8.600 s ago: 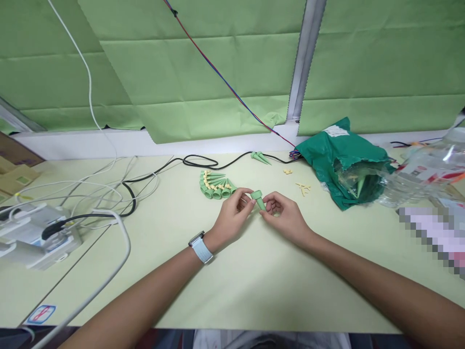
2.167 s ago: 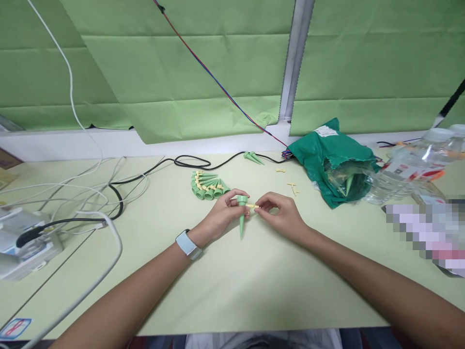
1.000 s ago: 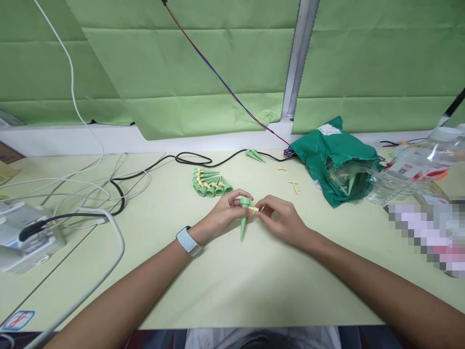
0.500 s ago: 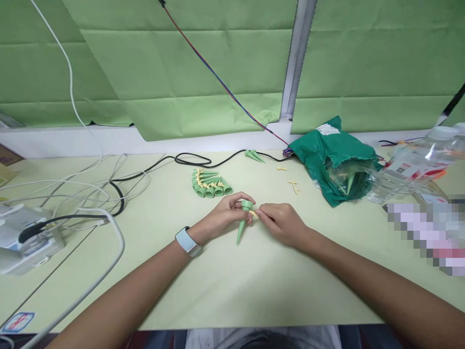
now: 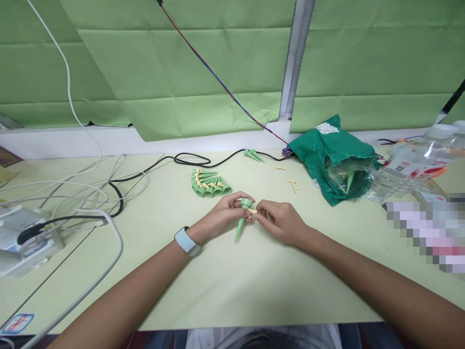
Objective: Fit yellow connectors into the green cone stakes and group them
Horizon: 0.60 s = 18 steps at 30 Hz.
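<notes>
Left hand (image 5: 228,211) grips a green plastic spike (image 5: 241,220), right hand (image 5: 281,223) pinches a cream plastic piece (image 5: 253,211)

The left fingers curl around the spike's wide top, and its point slants down toward the desk (image 5: 254,286) without touching it. The right fingertips press together on the small cream piece, right at the spike's top. Both hands sit mid-desk, with wide open room in front of them before the near edge.

Beyond the hands lies a fanned row of green spikes with cream parts (image 5: 209,188), just left of the work. Further back are two loose spikes (image 5: 253,155), a black cable (image 5: 203,160), and scattered cream pieces (image 5: 293,186) beside a torn green bag (image 5: 332,162). A clear plastic bottle (image 5: 410,167) stands right of the bag. White cables (image 5: 109,242) sprawl to the left. The bag's label and the bottle's label are too small to read
</notes>
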Motion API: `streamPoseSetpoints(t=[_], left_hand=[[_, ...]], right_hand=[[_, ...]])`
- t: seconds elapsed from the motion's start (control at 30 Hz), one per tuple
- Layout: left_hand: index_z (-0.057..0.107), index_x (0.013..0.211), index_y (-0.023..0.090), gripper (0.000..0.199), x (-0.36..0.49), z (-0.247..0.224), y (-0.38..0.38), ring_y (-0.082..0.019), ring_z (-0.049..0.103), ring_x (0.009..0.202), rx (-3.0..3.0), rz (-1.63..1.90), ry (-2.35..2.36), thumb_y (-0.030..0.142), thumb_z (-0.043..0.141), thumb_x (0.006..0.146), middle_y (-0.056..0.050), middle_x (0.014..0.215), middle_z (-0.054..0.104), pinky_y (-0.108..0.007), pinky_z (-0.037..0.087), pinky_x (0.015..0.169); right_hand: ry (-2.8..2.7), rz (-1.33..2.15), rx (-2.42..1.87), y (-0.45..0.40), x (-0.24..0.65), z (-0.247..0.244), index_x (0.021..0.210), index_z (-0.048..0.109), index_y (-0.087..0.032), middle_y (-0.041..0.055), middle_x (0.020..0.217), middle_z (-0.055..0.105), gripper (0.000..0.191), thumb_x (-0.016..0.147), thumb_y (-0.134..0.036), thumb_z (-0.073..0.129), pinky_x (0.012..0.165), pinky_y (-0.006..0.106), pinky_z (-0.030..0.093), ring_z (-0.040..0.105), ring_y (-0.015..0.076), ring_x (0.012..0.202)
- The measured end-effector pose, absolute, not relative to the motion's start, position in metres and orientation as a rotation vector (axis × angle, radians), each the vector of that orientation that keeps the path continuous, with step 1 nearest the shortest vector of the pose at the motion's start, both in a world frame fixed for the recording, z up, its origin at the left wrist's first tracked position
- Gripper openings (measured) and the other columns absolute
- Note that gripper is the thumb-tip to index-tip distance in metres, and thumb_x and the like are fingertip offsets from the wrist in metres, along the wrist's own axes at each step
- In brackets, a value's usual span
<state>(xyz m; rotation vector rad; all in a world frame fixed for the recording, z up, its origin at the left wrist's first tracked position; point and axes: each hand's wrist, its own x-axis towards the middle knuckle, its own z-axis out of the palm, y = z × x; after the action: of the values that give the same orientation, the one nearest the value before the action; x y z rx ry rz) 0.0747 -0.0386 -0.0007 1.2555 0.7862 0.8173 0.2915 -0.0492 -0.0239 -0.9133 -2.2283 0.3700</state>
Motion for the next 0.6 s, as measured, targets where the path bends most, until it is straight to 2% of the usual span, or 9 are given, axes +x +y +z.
streamPoseSetpoints(t=[0.07, 0.13, 0.3, 0.47, 0.6], left_hand=[[0.07, 0.109, 0.019, 0.032, 0.0746, -0.0014, -0.0382, -0.017, 0.065, 0.072, 1.276, 0.811, 0.789, 0.023, 0.08, 0.078, 0.001, 0.071, 0.061, -0.035, 0.054, 0.08], [0.069, 0.109, 0.019, 0.03, 0.074, -0.0019, -0.0378, -0.017, 0.065, 0.075, 1.302, 0.801, 0.786, 0.024, 0.078, 0.081, 0.0, 0.071, 0.06, -0.035, 0.053, 0.081], [0.068, 0.112, 0.018, 0.03, 0.074, -0.0018, -0.0386, -0.02, 0.068, 0.081, 1.368, 0.793, 0.798, 0.026, 0.076, 0.085, -0.002, 0.077, 0.064, -0.037, 0.053, 0.086], [0.067, 0.108, 0.017, 0.027, 0.0785, -0.002, -0.0396, -0.019, 0.069, 0.081, 1.282, 0.841, 0.726, 0.029, 0.077, 0.085, -0.004, 0.083, 0.067, -0.036, 0.053, 0.084], [0.066, 0.108, 0.017, 0.03, 0.0782, -0.0033, -0.0392, -0.019, 0.069, 0.081, 1.312, 0.832, 0.731, 0.03, 0.079, 0.084, -0.005, 0.085, 0.069, -0.037, 0.052, 0.086]], right_hand=[[-2.222, 0.375, -0.894, -0.0497, 0.2913, -0.0226, 0.093, 0.059, -0.022, 0.0003, 0.081, 0.068, 0.015, 0.101, -0.033, 0.052, 0.06, 0.026, 0.034, 0.052, 0.0123, 0.061], [-2.248, 0.37, -0.867, -0.0493, 0.2909, -0.0225, 0.091, 0.06, -0.022, 0.001, 0.082, 0.068, 0.019, 0.103, -0.031, 0.048, 0.062, 0.026, 0.035, 0.054, 0.0128, 0.064], [-2.179, 0.448, -0.989, -0.0459, 0.2906, -0.0273, 0.076, 0.055, -0.022, -0.0021, 0.067, 0.06, 0.035, 0.107, -0.032, 0.042, 0.06, 0.026, 0.032, 0.049, 0.0126, 0.059], [-2.175, 0.428, -0.929, -0.0465, 0.2913, -0.0278, 0.093, 0.059, -0.022, -0.0012, 0.078, 0.065, 0.017, 0.102, -0.034, 0.052, 0.062, 0.025, 0.035, 0.052, 0.0122, 0.062], [-2.244, 0.36, -0.869, -0.0461, 0.2927, -0.0253, 0.094, 0.06, -0.022, 0.0011, 0.085, 0.069, 0.02, 0.105, -0.028, 0.045, 0.067, 0.026, 0.036, 0.058, 0.0135, 0.069]])
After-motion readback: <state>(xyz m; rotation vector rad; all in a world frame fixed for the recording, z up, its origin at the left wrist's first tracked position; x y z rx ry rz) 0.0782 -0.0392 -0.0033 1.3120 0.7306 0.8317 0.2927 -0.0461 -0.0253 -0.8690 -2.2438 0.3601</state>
